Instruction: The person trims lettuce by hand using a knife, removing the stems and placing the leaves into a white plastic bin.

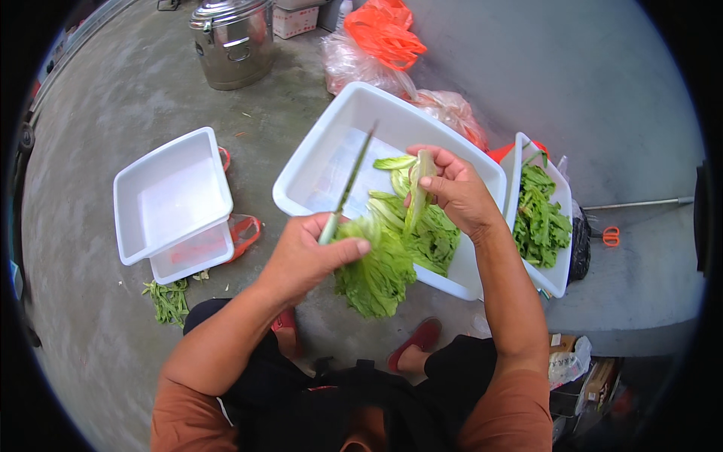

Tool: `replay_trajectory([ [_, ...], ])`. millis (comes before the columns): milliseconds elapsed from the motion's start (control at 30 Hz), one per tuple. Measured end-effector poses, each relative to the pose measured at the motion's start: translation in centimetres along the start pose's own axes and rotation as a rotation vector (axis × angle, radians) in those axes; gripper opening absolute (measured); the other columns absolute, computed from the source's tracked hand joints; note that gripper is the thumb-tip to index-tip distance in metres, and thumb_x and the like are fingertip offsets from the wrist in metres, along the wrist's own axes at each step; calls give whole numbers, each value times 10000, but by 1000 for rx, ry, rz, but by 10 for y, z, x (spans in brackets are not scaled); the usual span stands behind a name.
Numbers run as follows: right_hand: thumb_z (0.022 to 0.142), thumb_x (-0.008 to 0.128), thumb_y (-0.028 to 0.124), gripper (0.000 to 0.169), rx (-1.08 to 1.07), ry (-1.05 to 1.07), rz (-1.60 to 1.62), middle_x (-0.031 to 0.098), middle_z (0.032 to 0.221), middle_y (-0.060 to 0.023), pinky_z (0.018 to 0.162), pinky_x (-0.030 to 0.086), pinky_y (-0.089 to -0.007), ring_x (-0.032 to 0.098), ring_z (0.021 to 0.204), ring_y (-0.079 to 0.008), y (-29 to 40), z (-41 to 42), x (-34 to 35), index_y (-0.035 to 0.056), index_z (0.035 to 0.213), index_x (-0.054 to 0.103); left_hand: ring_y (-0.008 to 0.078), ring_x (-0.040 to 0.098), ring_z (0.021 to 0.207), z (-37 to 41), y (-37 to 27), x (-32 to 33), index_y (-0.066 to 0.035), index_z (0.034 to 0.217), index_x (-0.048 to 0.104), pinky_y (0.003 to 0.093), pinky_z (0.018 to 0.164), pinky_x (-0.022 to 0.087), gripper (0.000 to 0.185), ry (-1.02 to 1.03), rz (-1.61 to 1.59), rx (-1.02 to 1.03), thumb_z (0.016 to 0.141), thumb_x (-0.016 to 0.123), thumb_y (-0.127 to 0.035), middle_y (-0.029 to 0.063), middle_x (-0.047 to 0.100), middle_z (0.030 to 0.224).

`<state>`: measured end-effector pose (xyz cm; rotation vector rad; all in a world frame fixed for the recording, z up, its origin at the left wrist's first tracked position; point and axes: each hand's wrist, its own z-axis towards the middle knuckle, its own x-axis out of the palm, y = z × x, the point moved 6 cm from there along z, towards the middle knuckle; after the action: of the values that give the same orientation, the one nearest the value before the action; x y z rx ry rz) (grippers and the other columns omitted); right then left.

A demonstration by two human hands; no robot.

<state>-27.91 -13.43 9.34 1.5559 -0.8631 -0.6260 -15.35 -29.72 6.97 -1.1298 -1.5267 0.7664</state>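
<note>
My left hand [316, 254] is closed round the pale green handle of a knife [357, 169], whose blade points up and away over a large white plastic tub [316, 141]. The same hand also holds a head of leafy lettuce [378, 277], hanging at the tub's near edge. In my right hand [454, 189], between thumb and fingers, is a loose pale lettuce leaf [419, 192], above the tub. Beneath it, loose lettuce leaves [438, 237] lie in the tub's right part. Part of the knife handle is hidden by my left hand.
Two stacked white tubs [169, 198] stand at left, beside leafy scraps [168, 299] on the floor. Another white tub [559, 277] at right holds green leaves [539, 220]. Beyond are plastic bags [384, 34] and a lidded steel pot [234, 53]. Orange-handled scissors [610, 236] lie far right.
</note>
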Motion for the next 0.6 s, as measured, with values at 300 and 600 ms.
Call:
replay_trajectory([
  [300,712,692,-18,338,-13,-7,115,627,936,-57,755,491,-236,594,802,-98,3,-62,31,-9,1024,565,33,408,513,14,18,8,-49,936,609,177,438,312,272,27,-110,-100,774,707,-244,-27,561,706],
  [600,713,713,-11,271,-131,-132,19,618,835,-22,653,474,-177,570,721,-47,-3,-78,43,-6,946,574,42,431,543,10,19,27,-40,976,575,179,463,340,252,212,-235,-109,806,669,-199,-22,550,747],
])
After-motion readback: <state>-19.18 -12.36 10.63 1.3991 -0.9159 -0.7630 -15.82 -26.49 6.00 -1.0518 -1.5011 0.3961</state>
